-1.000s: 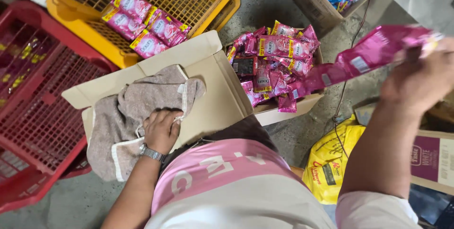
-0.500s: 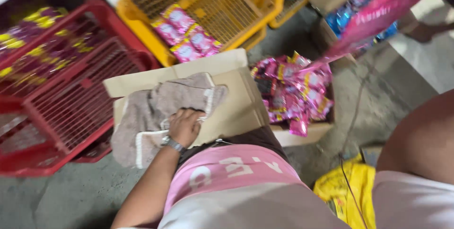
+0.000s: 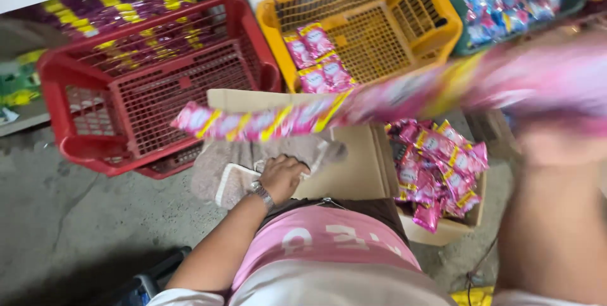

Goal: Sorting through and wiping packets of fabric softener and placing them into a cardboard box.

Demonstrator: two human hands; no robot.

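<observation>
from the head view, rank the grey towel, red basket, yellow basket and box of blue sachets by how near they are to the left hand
1. Grey towel: directly under the left hand, touching it, on the cardboard box.
2. Red basket: up and to the left, on the floor.
3. Yellow basket: up and to the right, holding a few pink sachets.
4. Box of blue sachets: top right corner, farthest.

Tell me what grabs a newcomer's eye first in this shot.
A long pink strip of sachets stretches across the middle, blurred, held up by the right hand at the right edge. Behind it sit a red basket at left and a yellow basket at top. The left hand rests on a grey towel over a cardboard box.
</observation>
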